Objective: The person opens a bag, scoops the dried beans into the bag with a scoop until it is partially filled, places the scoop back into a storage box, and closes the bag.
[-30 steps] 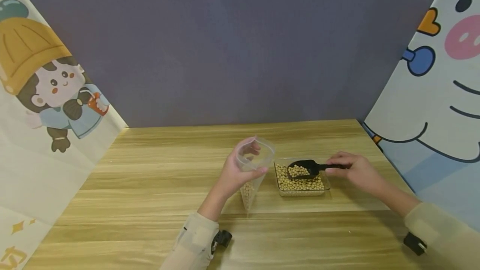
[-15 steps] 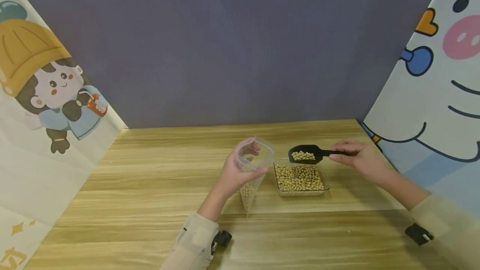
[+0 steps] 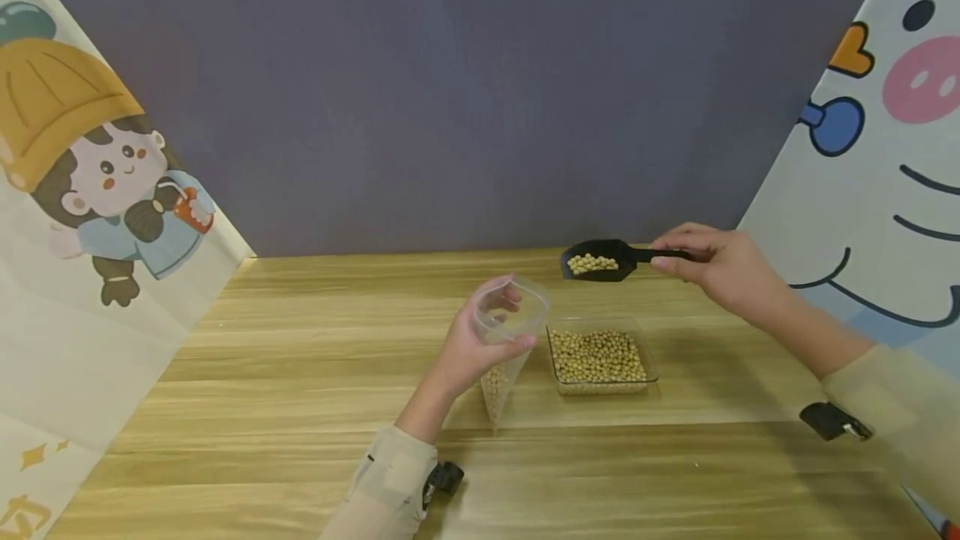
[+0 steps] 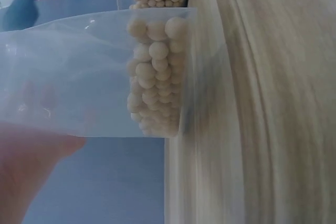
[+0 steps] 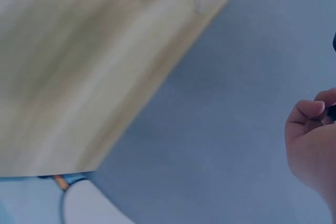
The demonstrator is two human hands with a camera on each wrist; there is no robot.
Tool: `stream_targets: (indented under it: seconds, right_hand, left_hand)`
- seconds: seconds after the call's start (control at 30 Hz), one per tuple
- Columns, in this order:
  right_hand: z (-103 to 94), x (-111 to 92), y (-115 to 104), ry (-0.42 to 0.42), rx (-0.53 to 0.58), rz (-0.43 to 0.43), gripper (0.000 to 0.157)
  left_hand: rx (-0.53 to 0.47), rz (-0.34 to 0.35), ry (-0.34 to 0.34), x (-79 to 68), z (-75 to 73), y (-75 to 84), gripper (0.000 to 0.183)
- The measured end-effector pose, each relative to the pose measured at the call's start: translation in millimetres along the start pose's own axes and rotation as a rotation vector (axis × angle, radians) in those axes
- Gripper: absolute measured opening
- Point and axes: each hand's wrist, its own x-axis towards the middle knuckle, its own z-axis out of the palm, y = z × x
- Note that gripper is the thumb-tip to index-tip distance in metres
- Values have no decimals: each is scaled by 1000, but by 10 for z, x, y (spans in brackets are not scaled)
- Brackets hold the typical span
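Above table, scoop extends leftward from gripping right hand; left hand curls round bag.

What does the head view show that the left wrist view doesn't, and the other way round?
Only the head view shows the beans in the scoop, the open mouth of the bag and the hatted cartoon figure. Only the left wrist view shows the bag's flat side close up. Both share the left hand, right hand, scoop, bag, container and table.
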Motion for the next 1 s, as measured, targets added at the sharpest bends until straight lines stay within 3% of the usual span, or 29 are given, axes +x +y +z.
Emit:
stream_targets:
  seconds: [0.37,0.73,1.0]
  right_hand:
    - [-89,151,-463,-23,-23,-130,23]
    - [-28,179,-717,-82,-11,-185,17]
    - [11,175,-830,-98,-32,-335,13]
  left_hand:
    - [-2,18,-6,-3,6,64,85]
    - [-6,33,-8,-19,-15,74,83]
    - [-23,-11,-30,-25,-24,97,92]
